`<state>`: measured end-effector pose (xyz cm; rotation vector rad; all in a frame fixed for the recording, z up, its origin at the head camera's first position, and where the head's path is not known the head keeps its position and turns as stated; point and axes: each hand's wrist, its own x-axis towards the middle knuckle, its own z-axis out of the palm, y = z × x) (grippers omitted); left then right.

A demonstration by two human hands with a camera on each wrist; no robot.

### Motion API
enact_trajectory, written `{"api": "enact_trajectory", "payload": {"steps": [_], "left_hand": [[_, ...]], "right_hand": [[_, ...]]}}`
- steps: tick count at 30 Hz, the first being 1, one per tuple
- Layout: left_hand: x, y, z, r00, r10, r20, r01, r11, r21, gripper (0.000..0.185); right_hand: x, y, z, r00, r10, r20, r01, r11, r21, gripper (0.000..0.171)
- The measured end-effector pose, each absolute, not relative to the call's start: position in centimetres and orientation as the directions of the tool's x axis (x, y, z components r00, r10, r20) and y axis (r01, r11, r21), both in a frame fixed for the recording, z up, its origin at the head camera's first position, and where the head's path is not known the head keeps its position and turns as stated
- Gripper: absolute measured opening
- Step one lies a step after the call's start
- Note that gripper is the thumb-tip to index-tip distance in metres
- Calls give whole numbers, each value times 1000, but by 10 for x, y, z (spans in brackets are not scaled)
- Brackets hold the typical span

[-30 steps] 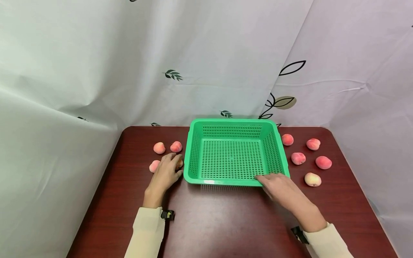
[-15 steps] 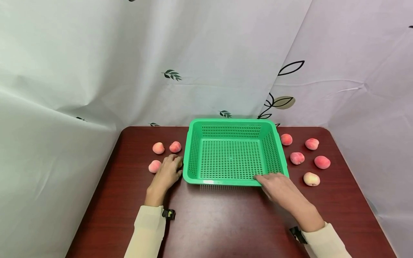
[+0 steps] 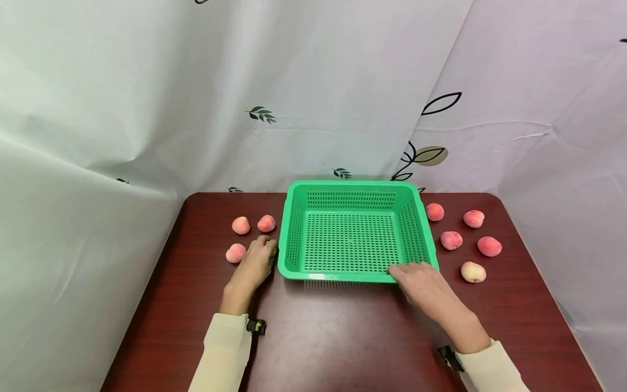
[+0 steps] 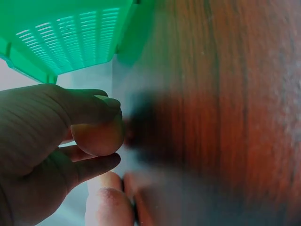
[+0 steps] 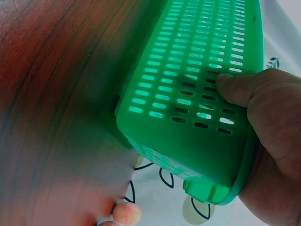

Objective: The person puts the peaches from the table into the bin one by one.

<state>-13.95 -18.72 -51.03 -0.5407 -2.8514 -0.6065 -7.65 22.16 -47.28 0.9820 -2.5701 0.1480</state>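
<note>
My left hand (image 3: 253,264) is beside the left end of a green plastic basket (image 3: 357,277), its thumb and fingers curled round a peach (image 4: 99,138). From the head view that peach is hidden behind the hand; in the left wrist view it shows close over the table. With my right hand (image 3: 425,284) I grip the basket's front rim near its right corner. The right wrist view has the thumb (image 5: 233,88) pressed on the slotted outer wall. Nothing lies inside the basket, which sits upright.
Left of the basket lie three more peaches, one nearest the left hand (image 3: 236,253) and two behind it (image 3: 241,225) (image 3: 266,223). Several peaches (image 3: 451,240) are spread to the right. A pale curtain (image 3: 313,109) hangs behind the dark red table (image 3: 333,337).
The left hand's fingers have closed round the peach, which showed between them earlier in the head view and is now covered. The right hand keeps its hold on the basket, which stays put.
</note>
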Motion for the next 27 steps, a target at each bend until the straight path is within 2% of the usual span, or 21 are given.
{"api": "enact_trajectory", "payload": {"steps": [7, 18, 22, 27], "left_hand": [[-132, -187, -498, -914, 302, 270, 388, 844, 370, 17], [-122, -194, -476, -887, 301, 350, 413, 855, 314, 24], [-124, -194, -466, -846, 297, 444, 443, 854, 274, 25], [-129, -192, -450, -760, 346, 550, 529, 821, 215, 22]], "right_hand": [[-76, 222, -473, -678, -618, 397, -660, 750, 39, 25], [-77, 221, -477, -674, -615, 409, -666, 746, 22, 27], [-77, 221, -477, -675, -612, 411, -663, 748, 27, 27], [-76, 221, -475, -679, -612, 404, -660, 751, 27, 27]]}}
